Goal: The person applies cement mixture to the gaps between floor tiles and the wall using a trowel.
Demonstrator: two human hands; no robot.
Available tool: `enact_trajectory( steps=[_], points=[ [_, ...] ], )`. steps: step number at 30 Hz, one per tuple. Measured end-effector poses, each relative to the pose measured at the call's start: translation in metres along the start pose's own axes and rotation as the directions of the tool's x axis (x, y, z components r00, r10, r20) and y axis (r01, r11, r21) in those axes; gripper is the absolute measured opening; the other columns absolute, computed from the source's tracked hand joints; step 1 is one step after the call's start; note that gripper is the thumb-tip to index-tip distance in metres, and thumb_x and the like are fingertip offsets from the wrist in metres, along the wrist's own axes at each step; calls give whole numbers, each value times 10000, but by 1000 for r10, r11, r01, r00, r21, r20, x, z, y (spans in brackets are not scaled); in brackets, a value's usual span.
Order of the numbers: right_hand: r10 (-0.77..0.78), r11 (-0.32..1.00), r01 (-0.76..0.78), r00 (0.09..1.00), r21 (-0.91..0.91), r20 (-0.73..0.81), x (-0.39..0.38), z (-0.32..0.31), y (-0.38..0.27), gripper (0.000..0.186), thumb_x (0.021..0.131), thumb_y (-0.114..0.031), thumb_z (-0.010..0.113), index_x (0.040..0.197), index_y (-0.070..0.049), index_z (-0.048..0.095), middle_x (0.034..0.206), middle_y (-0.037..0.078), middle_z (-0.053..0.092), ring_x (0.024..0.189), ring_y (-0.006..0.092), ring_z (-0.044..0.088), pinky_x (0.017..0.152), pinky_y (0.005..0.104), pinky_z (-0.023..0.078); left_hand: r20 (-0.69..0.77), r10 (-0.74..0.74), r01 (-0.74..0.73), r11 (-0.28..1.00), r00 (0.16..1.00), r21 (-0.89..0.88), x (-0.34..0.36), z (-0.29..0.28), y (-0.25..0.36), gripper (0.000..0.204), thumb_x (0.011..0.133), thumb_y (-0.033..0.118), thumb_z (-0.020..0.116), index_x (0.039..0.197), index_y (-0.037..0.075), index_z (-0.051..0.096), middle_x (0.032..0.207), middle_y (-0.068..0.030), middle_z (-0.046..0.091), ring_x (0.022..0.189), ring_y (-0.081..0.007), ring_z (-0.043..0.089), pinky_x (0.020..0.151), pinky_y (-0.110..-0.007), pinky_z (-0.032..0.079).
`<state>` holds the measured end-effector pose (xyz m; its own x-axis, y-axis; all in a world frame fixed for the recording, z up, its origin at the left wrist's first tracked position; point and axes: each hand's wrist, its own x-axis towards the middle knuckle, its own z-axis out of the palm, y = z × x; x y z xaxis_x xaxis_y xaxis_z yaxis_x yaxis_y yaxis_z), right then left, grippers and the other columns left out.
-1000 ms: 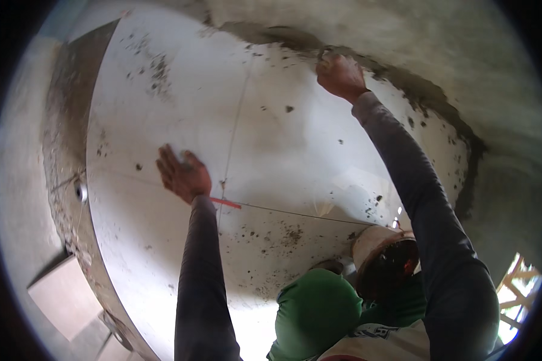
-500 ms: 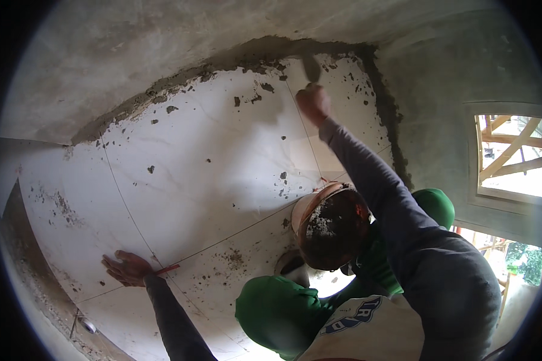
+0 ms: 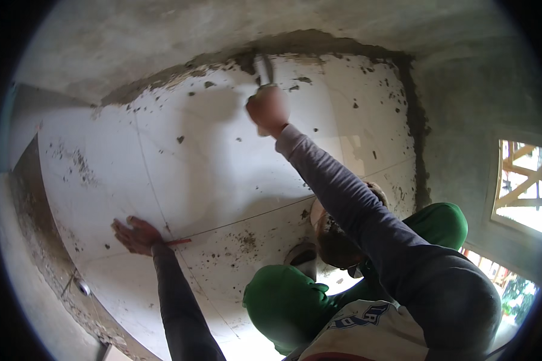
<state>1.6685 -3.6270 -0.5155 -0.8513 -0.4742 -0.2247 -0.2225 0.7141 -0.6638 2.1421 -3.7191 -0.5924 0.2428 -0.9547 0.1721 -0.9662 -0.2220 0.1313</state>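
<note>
My right hand (image 3: 269, 109), a little blurred, is closed round the handle of a trowel (image 3: 268, 67). The trowel's blade is at the strip of wet mortar (image 3: 301, 43) where the white floor tiles (image 3: 223, 156) meet the far wall. My left hand (image 3: 137, 236) rests flat on the tiles with its fingers stretched out. Beside its wrist lies a thin red strip (image 3: 179, 242). Near my knees stands a bucket (image 3: 330, 237), partly hidden under my right forearm; dark material shows in it.
Mortar crumbs are scattered over the tiles. More mortar runs along the right wall's foot (image 3: 417, 132). A rough tile edge borders the left side, by a small round metal piece (image 3: 82, 287). A window opening (image 3: 524, 180) with wooden bracing is at the right.
My right hand and the trowel have moved left along the far mortar strip. My left hand has stayed on the same tiles, and the whole view has shifted slightly.
</note>
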Motion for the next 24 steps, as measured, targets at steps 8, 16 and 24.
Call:
enact_trajectory(
  steps=[8, 16, 24],
  points=[
    [47, 999, -48, 999, -15, -23, -22, 61, -41, 291, 798, -209, 675, 841, 76, 711, 909, 338, 747, 862, 491, 753, 838, 521, 617, 65, -47, 47, 999, 997, 3, -9, -10, 24, 639, 1113, 515, 441, 1672, 204, 434, 1750, -27, 406, 1619, -291, 346, 1312, -503, 279],
    [-440, 860, 475, 875, -186, 202, -50, -11, 4, 264, 965, -282, 690, 1174, -121, 695, 1012, 179, 778, 943, 448, 745, 846, 557, 588, 40, -34, 35, 999, 999, -26, -9, -11, 18, 634, 1111, 486, 452, 1672, 193, 420, 1753, -35, 394, 1629, -297, 316, 1325, -492, 248],
    [-304, 823, 562, 553, -78, 775, 12, -64, -15, 285, 999, -288, 723, 1078, -15, 720, 820, 163, 706, 709, 279, 673, 698, 444, 557, 33, -35, 36, 999, 999, -34, -4, -9, 9, 639, 1110, 477, 452, 1683, 196, 406, 1752, -40, 393, 1629, -301, 315, 1327, -494, 246]
  ],
)
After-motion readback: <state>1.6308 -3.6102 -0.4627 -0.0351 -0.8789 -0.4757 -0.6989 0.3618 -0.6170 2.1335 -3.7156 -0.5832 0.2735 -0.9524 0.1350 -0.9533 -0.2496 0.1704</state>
